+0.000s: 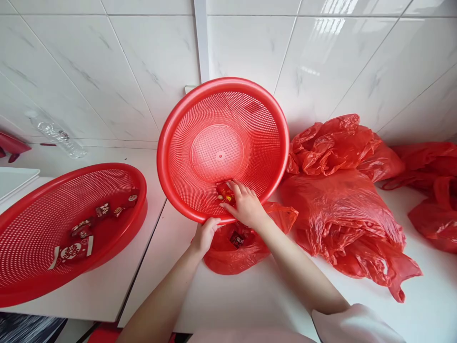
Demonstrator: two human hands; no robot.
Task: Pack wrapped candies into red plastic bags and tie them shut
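Note:
A red perforated plastic basket is tilted up with its mouth toward me. My left hand is closed on its lower rim. Inside, my right hand reaches over that rim, thumb and fingers apart, beside several small wrapped candies in shiny red and yellow wrappers. The candies appear to touch its fingertips. Directly below the rim, a red plastic bag lies open on the white table. Dark red wrapped pieces show in it, partly hidden by my hands and the basket.
At left, another red basket leans with several wrapped sweets inside. A clear plastic bottle lies behind it by the tiled wall. Stuffed red bags sit at right, more red bags farther along. A gap divides the tables.

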